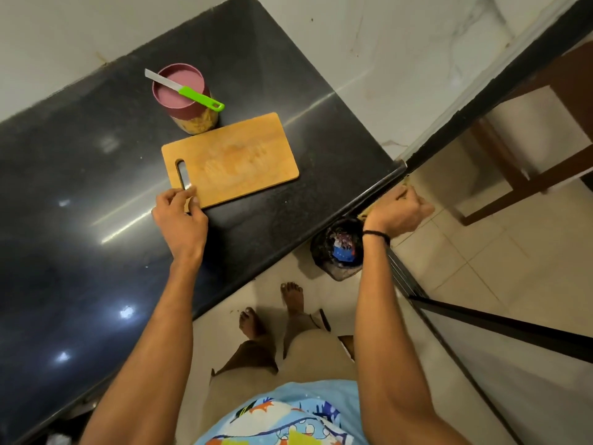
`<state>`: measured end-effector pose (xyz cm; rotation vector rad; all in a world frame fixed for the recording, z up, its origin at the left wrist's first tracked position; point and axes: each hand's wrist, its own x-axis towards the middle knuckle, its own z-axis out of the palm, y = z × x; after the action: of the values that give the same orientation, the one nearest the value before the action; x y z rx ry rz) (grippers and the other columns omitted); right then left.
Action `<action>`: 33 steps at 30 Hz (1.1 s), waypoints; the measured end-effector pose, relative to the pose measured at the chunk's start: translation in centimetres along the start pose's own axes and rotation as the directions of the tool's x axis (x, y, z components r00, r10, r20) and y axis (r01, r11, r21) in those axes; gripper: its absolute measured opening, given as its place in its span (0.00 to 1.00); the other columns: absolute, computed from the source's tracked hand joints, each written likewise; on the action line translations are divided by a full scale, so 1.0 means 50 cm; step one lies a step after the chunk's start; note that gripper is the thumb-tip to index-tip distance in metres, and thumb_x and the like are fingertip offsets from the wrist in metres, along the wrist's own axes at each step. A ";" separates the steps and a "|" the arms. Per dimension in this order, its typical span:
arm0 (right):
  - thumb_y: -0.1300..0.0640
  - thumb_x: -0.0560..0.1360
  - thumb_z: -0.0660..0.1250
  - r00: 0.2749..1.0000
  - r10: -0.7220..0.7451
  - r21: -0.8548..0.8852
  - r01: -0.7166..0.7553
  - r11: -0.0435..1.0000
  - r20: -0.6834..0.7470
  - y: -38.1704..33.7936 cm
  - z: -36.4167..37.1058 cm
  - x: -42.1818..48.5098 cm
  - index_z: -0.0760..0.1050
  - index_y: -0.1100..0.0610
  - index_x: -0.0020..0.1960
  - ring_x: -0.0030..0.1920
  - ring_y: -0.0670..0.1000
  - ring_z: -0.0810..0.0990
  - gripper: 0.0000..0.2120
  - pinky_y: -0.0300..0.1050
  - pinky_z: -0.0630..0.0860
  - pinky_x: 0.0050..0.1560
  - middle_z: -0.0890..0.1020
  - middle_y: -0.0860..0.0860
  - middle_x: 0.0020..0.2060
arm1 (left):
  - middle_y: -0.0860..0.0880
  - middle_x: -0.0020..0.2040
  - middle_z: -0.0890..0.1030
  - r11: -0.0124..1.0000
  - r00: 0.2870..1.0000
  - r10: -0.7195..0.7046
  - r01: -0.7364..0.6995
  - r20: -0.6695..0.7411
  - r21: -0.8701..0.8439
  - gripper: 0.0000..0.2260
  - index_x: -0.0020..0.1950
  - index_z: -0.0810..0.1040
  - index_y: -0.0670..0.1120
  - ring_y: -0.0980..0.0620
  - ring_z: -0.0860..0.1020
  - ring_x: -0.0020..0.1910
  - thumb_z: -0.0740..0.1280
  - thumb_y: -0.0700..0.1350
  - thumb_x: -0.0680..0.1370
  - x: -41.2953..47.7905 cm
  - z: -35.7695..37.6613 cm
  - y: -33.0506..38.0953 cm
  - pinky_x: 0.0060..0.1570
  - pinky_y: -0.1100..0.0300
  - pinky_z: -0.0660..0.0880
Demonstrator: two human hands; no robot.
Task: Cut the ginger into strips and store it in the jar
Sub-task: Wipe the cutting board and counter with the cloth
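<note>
On the black table (80, 155) lies a wooden cutting board (231, 159), its surface bare apart from pale marks. The left hand (179, 216) grips the board's near corner beside the handle slot, fingers (189, 191) curled over the edge. Just behind the board's far edge stands the jar (195, 122), closed with a pink lid (173, 91). Yellowish ginger strips (203, 120) show through its clear wall. A green-handled knife (189, 93) lies across the lid. The right hand (398, 213) is past the table's edge, above a black-lined bin (324, 248) on the floor, fingers clenched around tan scraps (405, 185), blurred.
</note>
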<state>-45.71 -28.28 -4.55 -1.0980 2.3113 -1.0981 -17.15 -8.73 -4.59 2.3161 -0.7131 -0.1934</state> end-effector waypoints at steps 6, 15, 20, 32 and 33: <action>0.57 0.77 0.68 0.834 -0.506 0.097 0.497 0.862 0.221 -0.054 0.025 -0.069 0.82 0.59 0.52 0.43 0.41 0.71 0.08 0.25 0.70 0.41 0.75 0.53 0.49 | 0.43 0.64 0.75 0.999 0.999 -0.022 0.020 0.043 0.043 0.13 0.63 0.82 0.44 0.44 0.72 0.64 0.66 0.43 0.81 0.014 -0.011 -0.005 0.63 0.66 0.62; 0.65 0.82 0.53 0.976 -0.176 -0.062 0.185 0.981 0.129 0.014 -0.050 -0.011 0.63 0.74 0.65 0.40 0.51 0.75 0.15 0.57 0.68 0.51 0.72 0.54 0.43 | 0.43 0.63 0.80 0.999 0.994 0.041 -0.042 0.100 0.008 0.15 0.66 0.81 0.42 0.45 0.76 0.63 0.66 0.40 0.79 0.007 -0.044 -0.018 0.64 0.60 0.71; 0.59 0.80 0.63 0.964 -0.034 -0.115 0.066 0.991 0.264 0.133 -0.090 -0.008 0.78 0.66 0.56 0.49 0.50 0.78 0.11 0.25 0.68 0.43 0.72 0.51 0.51 | 0.44 0.62 0.82 0.995 0.996 0.076 -0.073 0.042 -0.074 0.15 0.66 0.80 0.42 0.48 0.77 0.61 0.65 0.38 0.80 -0.039 -0.055 0.013 0.59 0.62 0.73; 0.59 0.80 0.63 0.555 0.062 0.325 -0.571 0.754 0.830 -0.021 -0.150 -0.189 0.80 0.57 0.51 0.40 0.50 0.82 0.07 0.47 0.80 0.42 0.83 0.54 0.42 | 0.53 0.57 0.84 0.892 0.949 -0.065 0.194 0.310 -0.409 0.12 0.63 0.82 0.48 0.57 0.81 0.55 0.67 0.47 0.81 -0.123 -0.080 0.122 0.58 0.53 0.80; 0.59 0.80 0.62 0.448 0.033 0.303 -0.655 0.692 0.893 -0.044 -0.150 -0.216 0.79 0.59 0.54 0.43 0.52 0.83 0.08 0.48 0.80 0.46 0.84 0.56 0.45 | 0.54 0.56 0.84 0.866 0.917 -0.058 0.243 0.394 -0.437 0.11 0.63 0.82 0.49 0.56 0.82 0.55 0.67 0.49 0.82 -0.126 -0.087 0.132 0.59 0.51 0.80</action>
<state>-42.20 -17.07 1.79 -0.5565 1.1309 -0.7610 -23.93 -6.80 2.64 1.8657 -0.5743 -0.8090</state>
